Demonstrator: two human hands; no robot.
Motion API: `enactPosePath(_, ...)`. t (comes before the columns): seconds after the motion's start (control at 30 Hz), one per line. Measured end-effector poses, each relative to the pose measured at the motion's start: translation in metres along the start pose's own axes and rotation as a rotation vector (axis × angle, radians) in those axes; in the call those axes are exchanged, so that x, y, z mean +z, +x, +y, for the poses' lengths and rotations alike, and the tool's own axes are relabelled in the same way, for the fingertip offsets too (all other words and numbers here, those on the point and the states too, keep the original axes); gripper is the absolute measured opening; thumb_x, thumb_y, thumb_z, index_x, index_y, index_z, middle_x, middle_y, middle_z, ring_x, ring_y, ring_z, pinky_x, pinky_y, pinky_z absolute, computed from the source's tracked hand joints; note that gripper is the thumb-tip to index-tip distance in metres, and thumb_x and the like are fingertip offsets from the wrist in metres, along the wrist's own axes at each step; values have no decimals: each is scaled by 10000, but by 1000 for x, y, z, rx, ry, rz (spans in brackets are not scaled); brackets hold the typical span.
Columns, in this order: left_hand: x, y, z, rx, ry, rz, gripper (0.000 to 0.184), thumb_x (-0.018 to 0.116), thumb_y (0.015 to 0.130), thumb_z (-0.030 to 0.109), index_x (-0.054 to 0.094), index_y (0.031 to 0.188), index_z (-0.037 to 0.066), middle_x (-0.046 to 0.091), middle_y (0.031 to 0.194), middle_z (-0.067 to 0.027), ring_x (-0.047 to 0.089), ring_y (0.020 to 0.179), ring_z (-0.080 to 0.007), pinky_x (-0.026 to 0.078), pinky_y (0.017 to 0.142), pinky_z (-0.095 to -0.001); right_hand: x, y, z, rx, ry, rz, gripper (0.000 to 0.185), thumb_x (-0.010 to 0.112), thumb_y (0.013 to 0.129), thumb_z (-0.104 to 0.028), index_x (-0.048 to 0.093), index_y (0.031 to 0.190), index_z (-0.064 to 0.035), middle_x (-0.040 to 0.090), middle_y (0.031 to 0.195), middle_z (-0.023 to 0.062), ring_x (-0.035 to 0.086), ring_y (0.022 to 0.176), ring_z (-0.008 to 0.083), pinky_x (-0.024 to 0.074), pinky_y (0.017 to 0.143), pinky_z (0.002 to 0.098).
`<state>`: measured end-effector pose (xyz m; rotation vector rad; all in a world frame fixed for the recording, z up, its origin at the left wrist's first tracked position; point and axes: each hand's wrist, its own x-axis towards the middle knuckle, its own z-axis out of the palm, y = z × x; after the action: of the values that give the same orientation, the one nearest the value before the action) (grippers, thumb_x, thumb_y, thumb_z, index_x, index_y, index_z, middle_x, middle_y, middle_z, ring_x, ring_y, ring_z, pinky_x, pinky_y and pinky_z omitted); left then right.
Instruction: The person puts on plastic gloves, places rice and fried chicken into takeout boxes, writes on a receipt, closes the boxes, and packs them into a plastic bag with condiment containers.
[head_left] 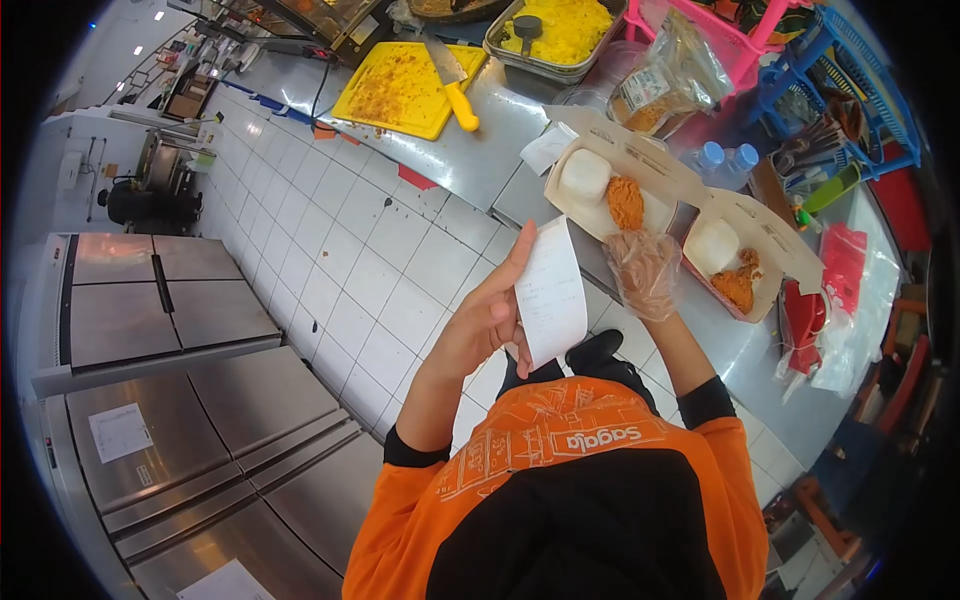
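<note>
My left hand (490, 312) holds a white printed paper slip (552, 295) upright, thumb and fingers closed on its side; the print is too small to read. A clear plastic glove covers my right hand (640, 272). It rests at the near edge of an open cardboard food box (655, 212), just below a piece of fried chicken (626, 203). Its fingers are partly hidden by the crinkled glove. A white rounded portion, likely wrapped rice (586, 175), lies beside the chicken. To the right, a second open box (690, 238) holds another white portion (714, 245) and fried chicken (735, 288).
On the steel counter (400, 160) lie a yellow cutting board (390, 92) with crumbs and a yellow-handled knife (455, 85). Behind the boxes are a tub of yellow food (565, 35), bottles with blue caps (728, 160) and baskets (845, 80). Steel cabinets (200, 420) stand left.
</note>
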<state>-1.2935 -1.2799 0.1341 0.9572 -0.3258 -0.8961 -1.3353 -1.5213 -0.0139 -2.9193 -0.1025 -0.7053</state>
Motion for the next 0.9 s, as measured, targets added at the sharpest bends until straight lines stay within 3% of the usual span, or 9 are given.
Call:
enactPosePath(0.1, -5, 5, 12, -32, -35, -11, 831, 512, 894, 367, 37, 1508, 71, 538, 1226, -159, 646, 658, -167, 538, 443, -275, -2, -1, 2, 23, 23, 8, 185, 668, 677, -145, 599, 848, -165, 592, 807, 6, 610, 811, 203, 428, 655, 391)
enactPosePath(0.2, -14, 11, 23, -33, -95, -95, 718, 502, 919, 217, 119, 1509, 77, 585, 1119, -132, 633, 699, -140, 537, 510, -262, 0, 1, 2, 39, 63, 48, 174, 676, 678, -144, 608, 837, -165, 596, 791, 1, 609, 796, 207, 428, 658, 390)
enactPosePath(0.37, -15, 21, 47, 390, 823, 18, 568, 502, 932, 36, 307, 1464, 73, 567, 1190, -98, 574, 950, -99, 537, 785, -275, 3, 3, 3, 36, 79, 141, 132, 681, 702, -151, 610, 813, -159, 605, 779, -6, 609, 777, 210, 427, 668, 389)
enactPosePath(0.43, -9, 20, 60, 414, 808, 107, 518, 497, 948, 38, 353, 1444, 69, 556, 1230, -93, 562, 1011, -103, 530, 851, -290, 2, 2, 1, 36, 71, 132, 133, 686, 706, -160, 608, 814, -156, 609, 788, -8, 610, 780, 208, 426, 675, 387)
enactPosePath(0.5, 2, 18, 71, 253, 394, 197, 474, 490, 970, 78, 377, 1430, 63, 547, 1251, -93, 573, 1028, -119, 531, 872, -298, -2, 4, 0, 39, 78, 105, 133, 690, 714, -169, 610, 820, -157, 611, 792, -8, 608, 786, 210, 421, 685, 388)
enactPosePath(0.6, -3, 17, 78, 271, 386, 216, 446, 485, 978, 105, 403, 1414, 61, 600, 1165, -94, 616, 984, -125, 547, 846, -286, -3, 4, -5, 60, 73, 95, 123, 695, 729, -185, 619, 821, -155, 609, 789, -6, 606, 801, 215, 414, 701, 397)
enactPosePath(0.7, 1, 16, 86, 292, 213, 190, 410, 480, 976, 105, 446, 1375, 23, 647, 1072, -96, 662, 886, -121, 570, 771, -259, -7, 2, -8, 90, 98, 84, 112, 701, 741, -203, 628, 809, -153, 609, 791, 0, 604, 818, 224, 408, 717, 411)
enactPosePath(0.9, -9, 19, 92, 303, -136, 54, 348, 477, 964, 92, 507, 1283, -43, 669, 1032, -122, 680, 862, -121, 567, 716, -211, -9, 6, -11, 104, 161, 110, 123, 716, 730, -210, 633, 793, -145, 624, 823, 7, 602, 830, 239, 405, 726, 424)
